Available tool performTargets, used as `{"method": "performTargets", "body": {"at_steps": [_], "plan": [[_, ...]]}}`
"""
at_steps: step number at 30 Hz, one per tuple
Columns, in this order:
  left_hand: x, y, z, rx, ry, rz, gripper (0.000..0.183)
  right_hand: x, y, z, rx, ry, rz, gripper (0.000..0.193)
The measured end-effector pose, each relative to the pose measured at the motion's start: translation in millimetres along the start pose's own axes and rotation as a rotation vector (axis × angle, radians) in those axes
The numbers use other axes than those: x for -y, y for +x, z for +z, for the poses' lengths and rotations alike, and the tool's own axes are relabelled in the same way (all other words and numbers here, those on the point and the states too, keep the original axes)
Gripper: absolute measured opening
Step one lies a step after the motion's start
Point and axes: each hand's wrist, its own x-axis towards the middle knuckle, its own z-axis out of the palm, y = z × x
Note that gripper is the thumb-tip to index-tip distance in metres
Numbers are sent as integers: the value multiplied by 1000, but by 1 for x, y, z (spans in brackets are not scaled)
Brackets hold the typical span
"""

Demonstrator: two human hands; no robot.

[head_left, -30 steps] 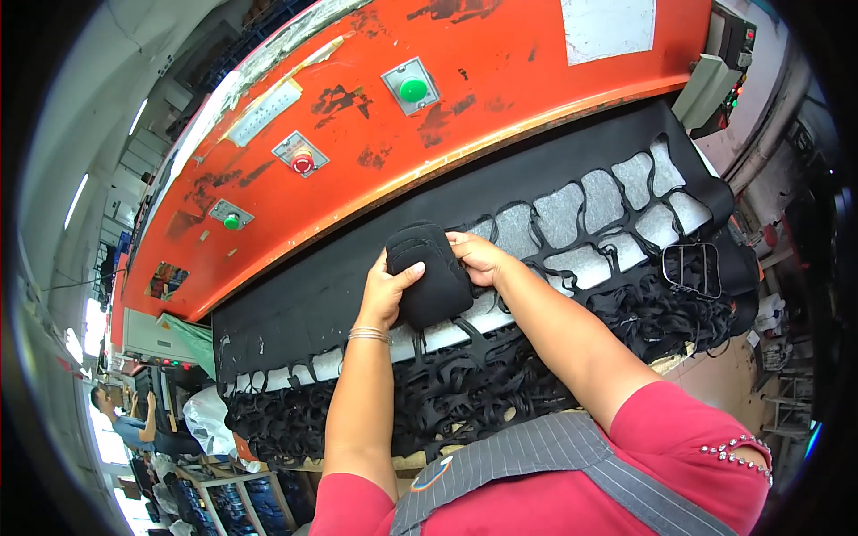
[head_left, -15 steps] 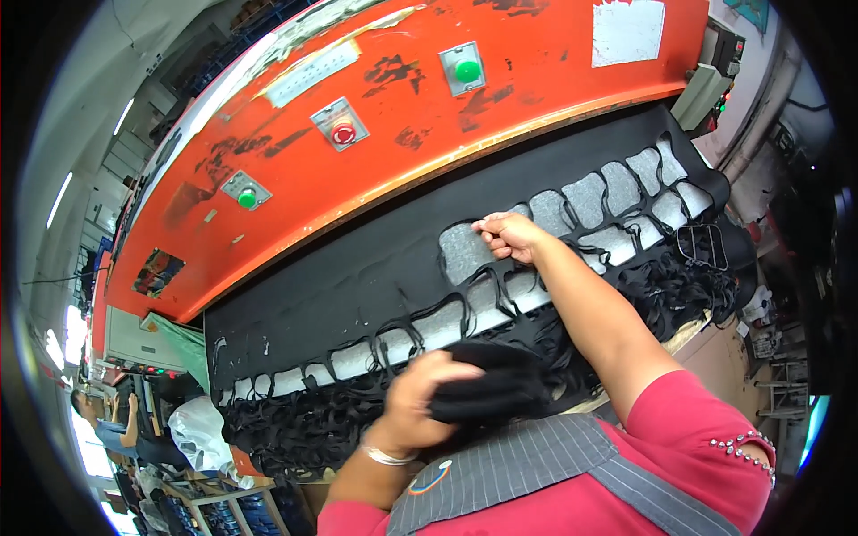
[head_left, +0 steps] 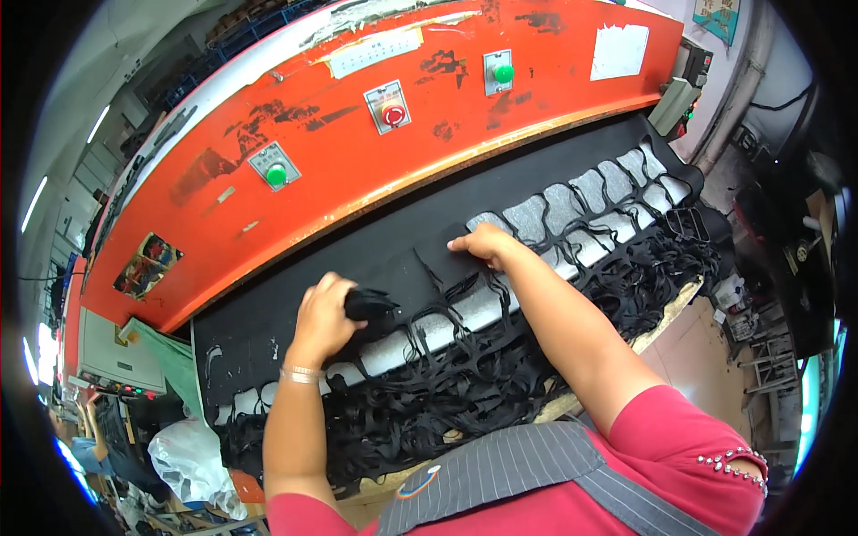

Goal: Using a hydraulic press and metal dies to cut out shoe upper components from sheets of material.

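Observation:
My left hand (head_left: 323,314) grips a small stack of black fabric-like pieces (head_left: 368,304) over the left half of a black sheet (head_left: 295,304). Fingers curled, my right hand (head_left: 484,245) is at the sheet's middle, its fingertips meeting the surface beside a cut line. Whatever is between those fingertips is too small to make out. To its right runs a row of cut-out openings with a pale grey surface (head_left: 585,189) showing through. Black strips (head_left: 500,357) hang tangled along the near edge.
Behind the sheet stands an orange machine beam (head_left: 322,170) with two green buttons (head_left: 276,174) and a red one (head_left: 392,114). A wire frame (head_left: 686,223) lies at the right end. A clear plastic bag (head_left: 192,460) is at lower left, near another person (head_left: 94,447).
My left hand has moved up and left from my chest to above the sheet, carrying the black pieces. My right hand has shifted left along the sheet. The view has turned slightly.

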Motion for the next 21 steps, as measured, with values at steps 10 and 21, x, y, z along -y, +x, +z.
{"method": "performTargets", "body": {"at_steps": [10,21], "plan": [[-63,97,64,42,313,865,13,9,-46,16,226,885,-137,64],[-46,-35,34,-133,127,449,29,-17,-29,23,-197,-270,-302,57]]}}
